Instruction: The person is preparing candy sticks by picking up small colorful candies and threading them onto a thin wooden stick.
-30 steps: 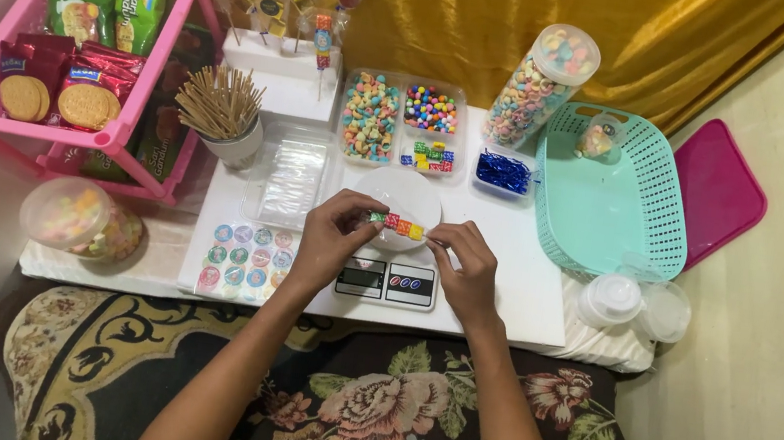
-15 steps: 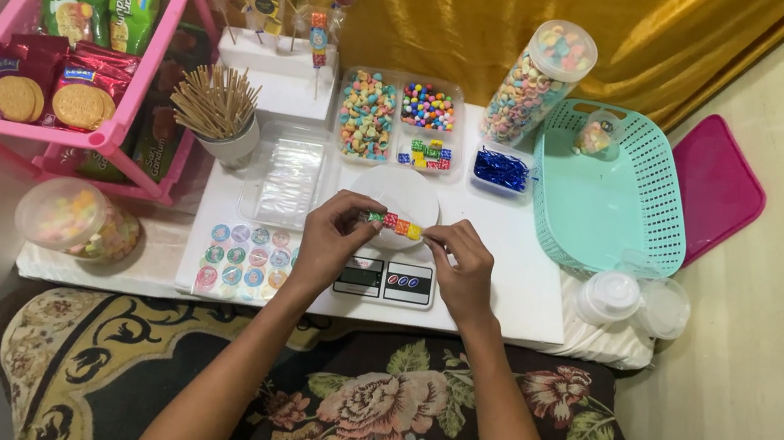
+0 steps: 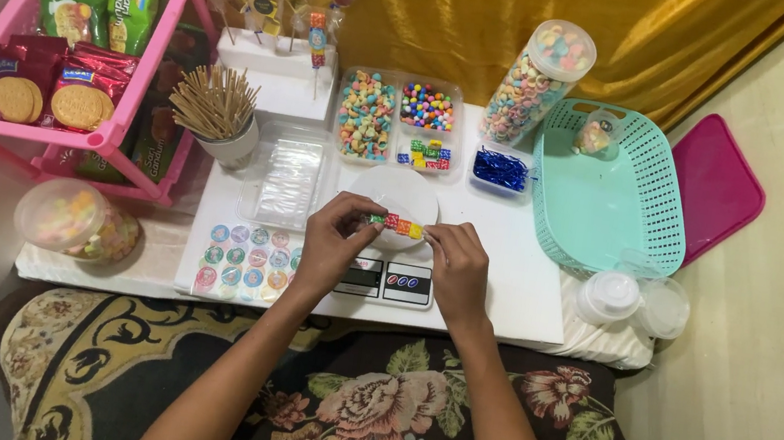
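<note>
The left hand pinches one end of a short skewer of coloured candies between thumb and fingertips, and the right hand grips the other end the same way. The skewer lies level between the two hands, just above a round white dish that sits on a small kitchen scale. To the left of the left hand lies a sheet of round stickers, with a stack of clear bags behind it and a white cup of wooden sticks further back. Beyond the dish stand clear trays of coloured sweets and a tall candy jar. A teal basket stands to the right.
</note>
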